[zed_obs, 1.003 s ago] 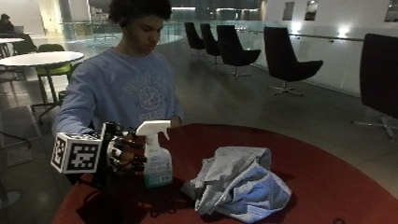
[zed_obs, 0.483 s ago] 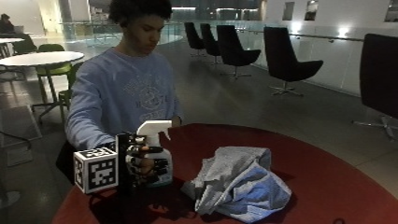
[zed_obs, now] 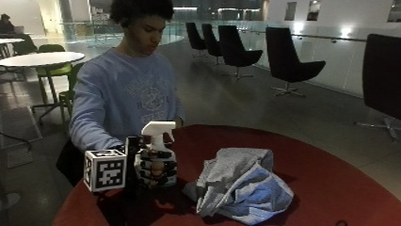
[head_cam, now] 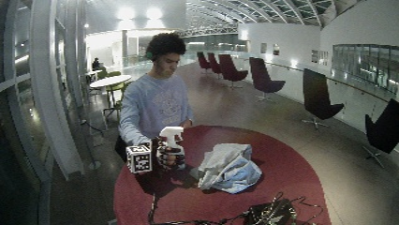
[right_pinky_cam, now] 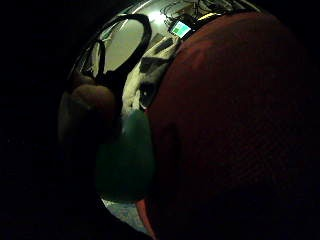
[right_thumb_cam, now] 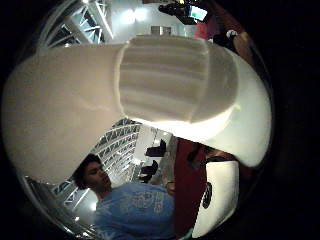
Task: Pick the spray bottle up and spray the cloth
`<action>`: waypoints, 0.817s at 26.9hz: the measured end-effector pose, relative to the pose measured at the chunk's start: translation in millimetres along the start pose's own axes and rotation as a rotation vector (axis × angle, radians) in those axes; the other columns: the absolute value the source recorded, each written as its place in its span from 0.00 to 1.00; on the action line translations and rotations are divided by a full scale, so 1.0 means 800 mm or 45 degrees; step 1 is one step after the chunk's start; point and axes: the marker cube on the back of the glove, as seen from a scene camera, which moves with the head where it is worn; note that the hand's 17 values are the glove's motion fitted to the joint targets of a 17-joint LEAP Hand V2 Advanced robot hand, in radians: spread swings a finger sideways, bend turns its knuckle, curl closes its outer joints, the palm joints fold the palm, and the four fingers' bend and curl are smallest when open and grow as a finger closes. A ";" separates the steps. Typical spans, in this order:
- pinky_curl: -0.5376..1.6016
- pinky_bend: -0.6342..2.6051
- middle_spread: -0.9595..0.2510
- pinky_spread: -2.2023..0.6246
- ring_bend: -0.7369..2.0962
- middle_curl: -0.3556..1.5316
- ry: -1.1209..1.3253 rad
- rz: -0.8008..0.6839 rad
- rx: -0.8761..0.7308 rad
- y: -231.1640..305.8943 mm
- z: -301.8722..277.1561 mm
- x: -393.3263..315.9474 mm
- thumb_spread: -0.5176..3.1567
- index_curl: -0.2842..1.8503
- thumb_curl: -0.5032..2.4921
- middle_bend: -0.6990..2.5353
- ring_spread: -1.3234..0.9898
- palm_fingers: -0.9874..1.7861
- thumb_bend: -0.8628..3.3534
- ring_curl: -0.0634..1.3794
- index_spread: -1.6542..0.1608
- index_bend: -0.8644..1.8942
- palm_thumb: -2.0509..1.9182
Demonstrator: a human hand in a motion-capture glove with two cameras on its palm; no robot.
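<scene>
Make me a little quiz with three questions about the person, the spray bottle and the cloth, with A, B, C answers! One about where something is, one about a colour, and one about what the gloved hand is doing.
1. Where does the cloth lie?
A. on the red table
B. on a chair
C. on the floor

2. What colour is the spray bottle top?
A. red
B. white
C. black

3. What is the gloved right hand doing?
A. lying flat on the table
B. pinching the cloth
C. gripping the spray bottle

Answers:
1. A: the crumpled cloth rests on the table, beside the bottle.
2. B: the trigger head is white in both outside views.
3. C: the fingers are curled round the upright bottle's body.
</scene>
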 end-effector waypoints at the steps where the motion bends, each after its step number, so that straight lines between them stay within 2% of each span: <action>1: 0.40 0.27 0.72 0.81 0.42 0.39 0.022 -0.016 0.016 -0.001 0.000 -0.001 0.39 0.28 0.30 0.28 0.53 0.75 0.21 0.29 0.74 0.36 0.75; 10: 0.43 0.32 0.71 0.76 0.42 0.40 0.194 -0.064 0.073 -0.041 -0.020 -0.051 0.39 0.27 0.31 0.29 0.52 0.78 0.20 0.30 0.75 0.35 0.75; 16: 0.44 0.35 0.71 0.73 0.43 0.41 0.439 0.006 -0.104 -0.083 -0.024 -0.098 0.38 0.27 0.32 0.29 0.52 0.79 0.20 0.31 0.76 0.35 0.75; 22: 0.45 0.36 0.72 0.73 0.44 0.42 0.732 -0.023 -0.264 -0.110 -0.008 -0.122 0.38 0.27 0.32 0.30 0.53 0.80 0.20 0.32 0.77 0.35 0.74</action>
